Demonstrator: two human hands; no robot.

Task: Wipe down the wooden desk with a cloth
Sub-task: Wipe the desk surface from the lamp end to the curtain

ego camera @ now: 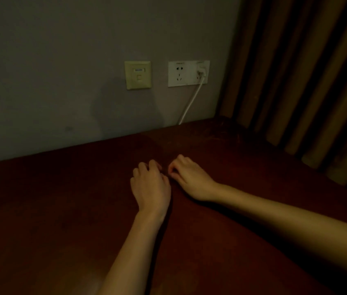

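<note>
The wooden desk (61, 209) is dark reddish brown and fills the lower half of the view in dim light. My left hand (150, 186) rests palm down near the middle of it, fingers curled under. Just to its right, almost touching, my right hand (189, 179) lies with thumb and fingers pinched together. The fingertips of both hands meet over one small dark spot on the desk. No cloth can be made out, and the gloom hides whether anything is pinched between the fingers.
A grey wall (61, 71) runs along the desk's far edge. It carries a yellowish data socket (138, 75) and a white power outlet (188, 73), whose white cable (190, 103) drops behind the desk. Brown striped curtains (306, 81) hang at the right.
</note>
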